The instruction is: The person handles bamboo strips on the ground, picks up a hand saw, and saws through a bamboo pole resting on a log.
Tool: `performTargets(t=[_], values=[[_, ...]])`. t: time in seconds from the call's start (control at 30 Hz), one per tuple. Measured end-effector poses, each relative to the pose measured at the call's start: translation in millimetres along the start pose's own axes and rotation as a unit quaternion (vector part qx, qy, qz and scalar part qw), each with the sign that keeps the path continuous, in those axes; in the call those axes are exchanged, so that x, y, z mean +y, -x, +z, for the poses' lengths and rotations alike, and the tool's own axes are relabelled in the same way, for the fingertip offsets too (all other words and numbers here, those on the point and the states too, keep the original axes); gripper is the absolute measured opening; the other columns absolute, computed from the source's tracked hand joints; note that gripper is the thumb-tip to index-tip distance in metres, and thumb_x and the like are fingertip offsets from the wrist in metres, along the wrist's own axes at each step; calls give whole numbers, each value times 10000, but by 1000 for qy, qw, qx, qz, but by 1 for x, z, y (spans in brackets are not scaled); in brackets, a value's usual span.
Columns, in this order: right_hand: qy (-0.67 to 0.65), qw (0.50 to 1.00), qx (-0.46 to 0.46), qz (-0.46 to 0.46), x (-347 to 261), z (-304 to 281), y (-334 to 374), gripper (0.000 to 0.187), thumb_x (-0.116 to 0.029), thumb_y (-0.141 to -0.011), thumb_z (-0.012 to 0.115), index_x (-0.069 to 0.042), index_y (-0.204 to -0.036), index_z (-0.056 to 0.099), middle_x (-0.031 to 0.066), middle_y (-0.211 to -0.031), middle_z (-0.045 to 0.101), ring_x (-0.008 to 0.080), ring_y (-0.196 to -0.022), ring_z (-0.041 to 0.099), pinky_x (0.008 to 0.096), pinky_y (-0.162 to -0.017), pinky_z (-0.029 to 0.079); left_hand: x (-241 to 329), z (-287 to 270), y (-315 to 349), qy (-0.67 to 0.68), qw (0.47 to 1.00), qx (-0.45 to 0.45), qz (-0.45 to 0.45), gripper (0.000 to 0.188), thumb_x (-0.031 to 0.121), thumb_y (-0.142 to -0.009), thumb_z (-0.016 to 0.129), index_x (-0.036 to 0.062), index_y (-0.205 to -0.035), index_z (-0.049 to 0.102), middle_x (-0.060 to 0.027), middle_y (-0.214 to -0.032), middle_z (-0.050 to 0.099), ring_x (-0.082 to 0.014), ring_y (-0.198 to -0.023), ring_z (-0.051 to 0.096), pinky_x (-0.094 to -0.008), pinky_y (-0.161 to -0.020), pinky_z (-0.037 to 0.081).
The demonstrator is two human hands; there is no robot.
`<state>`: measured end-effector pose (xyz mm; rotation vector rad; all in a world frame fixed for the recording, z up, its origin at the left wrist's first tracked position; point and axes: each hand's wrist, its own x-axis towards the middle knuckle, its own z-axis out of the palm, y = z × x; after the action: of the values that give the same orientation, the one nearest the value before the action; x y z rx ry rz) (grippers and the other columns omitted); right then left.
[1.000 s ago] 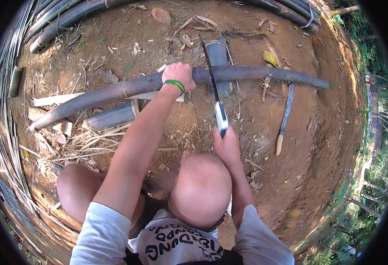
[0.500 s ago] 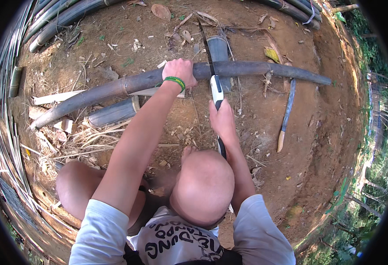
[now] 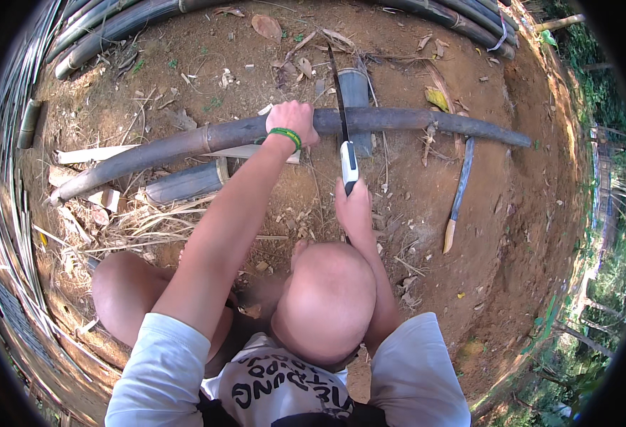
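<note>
A long, dark, curved bamboo pole (image 3: 163, 146) lies crosswise in front of me. My left hand (image 3: 291, 122), with a green wristband, is closed over the pole near its middle. In my right hand (image 3: 355, 206) is the handle of a hand saw (image 3: 349, 165), white and black. Its dark blade crosses the pole just right of my left hand, with the tip pointing away from me. Under the pole at the blade lies a short bamboo piece (image 3: 356, 89). My right fingers wrap round the handle and are partly hidden.
A long knife (image 3: 458, 196) with a wooden handle lies on the dirt to the right. Another cut bamboo section (image 3: 187, 182) sits near left, beside dry shavings (image 3: 149, 231). Stacked bamboo poles (image 3: 113, 39) line the far left, and more poles (image 3: 441, 20) the far right.
My right hand has drawn the saw back toward me, so the handle is farther from the pole. My left hand stays on the pole.
</note>
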<state>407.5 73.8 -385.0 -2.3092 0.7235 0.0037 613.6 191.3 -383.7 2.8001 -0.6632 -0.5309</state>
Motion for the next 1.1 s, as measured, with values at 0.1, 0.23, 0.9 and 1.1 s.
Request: performTargets(t=[0.1,0.23,0.9,1.1], values=[[27,999,-45,-2,-13,-12,8,373,-312,-1020,605,56,-1075,571,317,-846,675,520,-838,680,581,-739,508,-11,0,6,1,1000,-12,-15,470,364,-700,799,90,-1079,756,-175,-1001,775,-338,-974,762,-433,-863,614],[-9,987,-112,116,-5,-68,107,357,-252,-1003,655,51,-1167,562,304,-825,680,476,-789,700,529,-687,518,-19,2,-1,2,1000,-15,-19,454,363,-711,793,88,-1070,758,-176,-1025,773,-338,-980,760,-430,-868,613],[-100,964,-87,230,12,-72,140,421,-286,-1004,674,64,-1210,564,304,-826,688,480,-782,704,519,-732,535,-9,-4,-3,4,999,-43,-17,504,422,-711,836,90,-1085,771,-171,-1098,771,-338,-1026,751,-425,-912,607],[9,999,-33,10,-10,-8,4,344,-273,-1012,619,60,-1085,574,321,-876,682,538,-850,667,581,-728,510,-10,-5,-3,1,999,-39,-10,542,439,-683,836,95,-1096,765,-186,-1083,767,-348,-1020,751,-432,-903,609]])
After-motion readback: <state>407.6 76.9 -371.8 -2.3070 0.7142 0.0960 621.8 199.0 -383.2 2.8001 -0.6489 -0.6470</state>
